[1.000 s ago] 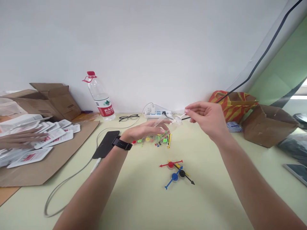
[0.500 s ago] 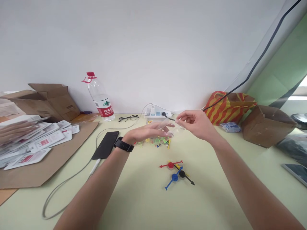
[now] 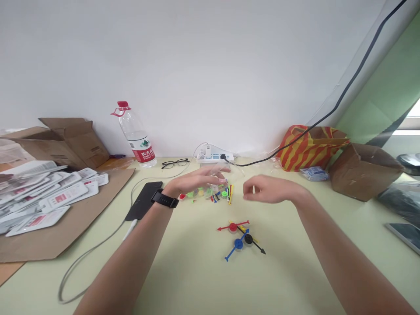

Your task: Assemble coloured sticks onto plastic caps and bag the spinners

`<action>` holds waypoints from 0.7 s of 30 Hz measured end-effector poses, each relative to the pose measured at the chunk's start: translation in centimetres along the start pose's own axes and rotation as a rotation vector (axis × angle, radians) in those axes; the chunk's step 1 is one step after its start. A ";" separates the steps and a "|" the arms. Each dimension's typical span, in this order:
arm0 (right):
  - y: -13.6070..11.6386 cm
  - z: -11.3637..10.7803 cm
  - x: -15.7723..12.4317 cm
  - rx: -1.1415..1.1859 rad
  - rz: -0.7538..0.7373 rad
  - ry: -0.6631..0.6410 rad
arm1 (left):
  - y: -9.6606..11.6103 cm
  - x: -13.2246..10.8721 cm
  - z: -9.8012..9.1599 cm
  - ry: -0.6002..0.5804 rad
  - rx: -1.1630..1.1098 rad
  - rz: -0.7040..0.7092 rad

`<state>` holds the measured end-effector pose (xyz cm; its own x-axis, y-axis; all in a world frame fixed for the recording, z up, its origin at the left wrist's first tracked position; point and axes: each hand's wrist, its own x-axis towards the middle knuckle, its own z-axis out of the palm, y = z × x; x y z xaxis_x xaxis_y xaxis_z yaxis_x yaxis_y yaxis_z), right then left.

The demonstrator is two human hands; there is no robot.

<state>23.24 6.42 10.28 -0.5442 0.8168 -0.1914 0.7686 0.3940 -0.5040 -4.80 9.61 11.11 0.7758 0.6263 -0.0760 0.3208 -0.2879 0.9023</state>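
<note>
My left hand (image 3: pixel 198 180), with a black watch on its wrist, hovers palm down over the small colourful pieces at the back. Its thumb and fingers close on a clear plastic bag (image 3: pixel 233 169), whose outline is faint. To the right, my right hand (image 3: pixel 267 189) is in the air with its fingers curled in; whatever is at its fingertips is hidden. Between the forearms lies a cluster of arrow spinners: a red spinner (image 3: pixel 232 227), a blue spinner (image 3: pixel 238 244) and a black spinner (image 3: pixel 248 239), with yellow showing beneath. A green round piece (image 3: pixel 224 194) lies beside yellow sticks (image 3: pixel 231 194).
A power strip (image 3: pixel 215 157), glasses (image 3: pixel 175 163) and a water bottle (image 3: pixel 139 140) stand along the wall. A phone (image 3: pixel 144 201) is charging at left, near packets (image 3: pixel 62 197) on cardboard. At right are a striped bag (image 3: pixel 295 151) and a cardboard box (image 3: pixel 364 173).
My right hand has come away from the clear plastic and moved down, its fingers curling in. My left hand has shifted slightly left. The spinners lie as before.
</note>
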 end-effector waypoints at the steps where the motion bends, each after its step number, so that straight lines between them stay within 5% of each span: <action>1: 0.0 0.4 0.1 -0.013 -0.021 -0.120 | -0.2 0.0 -0.1 0.009 -0.012 -0.006; 4: -0.7 1.7 0.8 -0.033 -0.045 -0.350 | -0.6 0.0 -0.3 0.022 -0.050 -0.040; 9: -2.2 3.8 2.1 -0.081 -0.024 -0.409 | -0.7 0.0 -0.4 0.032 -0.064 -0.046; 14: -2.5 3.6 2.1 -0.058 -0.116 -0.358 | -0.6 -0.1 -0.4 0.027 -0.066 -0.059; 21: -1.8 -0.9 -1.0 0.253 -0.376 -0.113 | -0.7 -0.1 -0.4 -0.001 -0.098 -0.040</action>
<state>22.68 5.28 12.17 -0.8134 0.5803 -0.0393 0.4124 0.5278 -0.7425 -5.33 10.04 10.67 0.7637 0.6355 -0.1135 0.2974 -0.1903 0.9356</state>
